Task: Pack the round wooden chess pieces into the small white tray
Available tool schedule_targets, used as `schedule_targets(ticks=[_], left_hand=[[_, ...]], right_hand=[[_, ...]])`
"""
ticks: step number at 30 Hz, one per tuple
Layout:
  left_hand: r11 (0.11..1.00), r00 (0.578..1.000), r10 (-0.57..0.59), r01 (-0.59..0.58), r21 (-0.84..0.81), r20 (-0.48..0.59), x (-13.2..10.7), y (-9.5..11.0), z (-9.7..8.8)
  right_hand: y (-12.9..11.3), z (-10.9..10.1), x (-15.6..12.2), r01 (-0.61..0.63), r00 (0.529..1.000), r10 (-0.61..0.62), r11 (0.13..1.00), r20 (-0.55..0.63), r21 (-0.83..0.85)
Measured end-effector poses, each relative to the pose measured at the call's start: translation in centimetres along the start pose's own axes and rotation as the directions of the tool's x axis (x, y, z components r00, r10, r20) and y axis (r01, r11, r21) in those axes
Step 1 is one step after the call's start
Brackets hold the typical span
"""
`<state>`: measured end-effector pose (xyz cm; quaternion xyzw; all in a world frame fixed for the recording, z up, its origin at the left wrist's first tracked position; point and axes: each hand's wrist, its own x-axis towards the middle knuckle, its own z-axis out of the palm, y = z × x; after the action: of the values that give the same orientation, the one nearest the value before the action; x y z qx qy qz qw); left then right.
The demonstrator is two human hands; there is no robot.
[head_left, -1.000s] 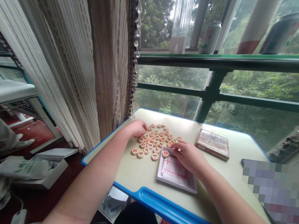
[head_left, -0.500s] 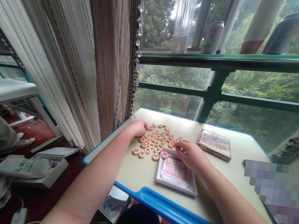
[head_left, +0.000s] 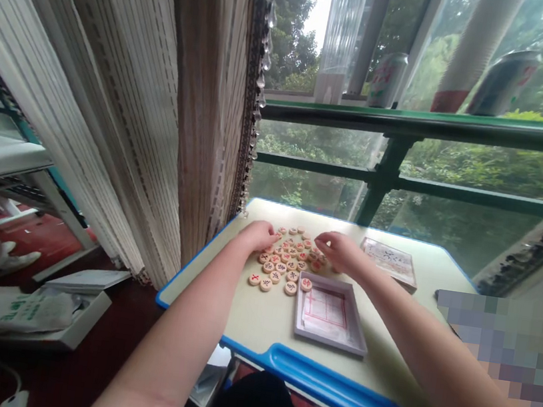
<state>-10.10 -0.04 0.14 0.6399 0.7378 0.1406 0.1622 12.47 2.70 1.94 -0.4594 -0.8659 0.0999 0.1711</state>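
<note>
Several round wooden xiangqi pieces [head_left: 281,267], marked with red and black characters, lie face up in a loose cluster on the pale table. My left hand [head_left: 261,235] rests at the cluster's left edge, fingers curved and touching or very near the outer pieces. Opposite it, at the right edge, my right hand [head_left: 337,250] hovers low with bent fingers and a small gap by the thumb; it covers some pieces. No piece shows in either hand. Just in front of the cluster is a shallow white box tray [head_left: 327,346] holding a red-lined paper board [head_left: 325,307]. One red piece [head_left: 306,284] sits at its corner.
A flat printed box lid [head_left: 391,262] lies at the far right of the blue-edged table [head_left: 240,314]. Beyond stands a green window rail [head_left: 439,124] with drink cans [head_left: 387,78] and stacked cups. A curtain [head_left: 207,87] hangs close on the left. Another person's leg shows far left.
My right hand has moved away from the tray, farther back along the cluster's right side. My left hand stays at the left edge. The whole view has shifted slightly.
</note>
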Motion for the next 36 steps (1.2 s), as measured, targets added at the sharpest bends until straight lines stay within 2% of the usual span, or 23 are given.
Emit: schedule_targets(ticks=[2, 4, 9, 11, 15, 19, 22, 25, 28, 31, 33, 36], left_hand=[[0.998, 0.994, -0.015, 0.021, 0.059, -0.104, 0.4, 0.0, 0.3], [0.996, 0.985, -0.049, 0.060, 0.060, -0.166, 0.8, -0.1, 0.6], [0.996, 0.987, 0.049, -0.037, 0.076, -0.154, 1.5, -0.1, 1.3], [0.996, 0.988, 0.036, -0.024, 0.084, -0.148, 1.7, 0.1, 1.5], [0.997, 0.985, -0.041, 0.051, 0.056, -0.166, 2.1, 0.5, 1.8], [0.996, 0.989, -0.071, 0.078, 0.048, -0.132, 2.3, 0.7, 1.7], [0.997, 0.990, -0.061, 0.066, 0.037, -0.128, 2.4, 0.5, 1.6], [0.998, 0.988, -0.042, 0.050, 0.048, -0.147, 2.4, 0.4, 1.6], [0.997, 0.989, -0.028, 0.038, 0.065, -0.147, 2.4, 0.4, 1.7], [0.995, 0.984, -0.060, 0.072, 0.071, -0.166, 2.7, 0.5, 1.8], [0.993, 0.981, -0.075, 0.090, 0.079, -0.177, 2.8, 0.5, 1.9], [0.992, 0.983, -0.068, 0.086, 0.093, -0.173, 3.1, 0.3, 2.0]], right_hand=[[-0.3, 0.2, 2.5, 0.005, 0.998, 0.000, 0.995, 0.055, -0.103], [-0.6, 0.7, 4.6, -0.018, 0.991, 0.039, 0.986, 0.125, -0.165], [-1.0, 2.5, 7.2, -0.073, 0.978, 0.109, 0.977, 0.178, -0.199], [-0.8, 2.6, 7.5, -0.093, 0.972, 0.131, 0.977, 0.196, -0.192], [0.0, 1.7, 7.6, -0.081, 0.961, 0.111, 0.989, 0.252, -0.126], [0.6, 1.0, 7.3, -0.093, 0.943, 0.048, 0.988, 0.328, 0.123], [0.8, 1.3, 7.1, -0.056, 0.954, -0.013, 0.974, 0.299, 0.220], [1.0, 1.9, 7.3, 0.014, 0.972, -0.043, 0.992, 0.230, 0.127], [1.4, 2.7, 7.7, 0.035, 0.993, -0.037, 0.999, 0.111, 0.023], [1.8, 3.6, 8.0, 0.140, 0.990, -0.139, 0.990, 0.009, -0.028], [2.0, 4.0, 8.1, 0.194, 0.981, -0.193, 0.978, 0.020, -0.079], [2.0, 3.9, 7.9, 0.138, 0.987, -0.123, 0.979, 0.101, -0.151]])
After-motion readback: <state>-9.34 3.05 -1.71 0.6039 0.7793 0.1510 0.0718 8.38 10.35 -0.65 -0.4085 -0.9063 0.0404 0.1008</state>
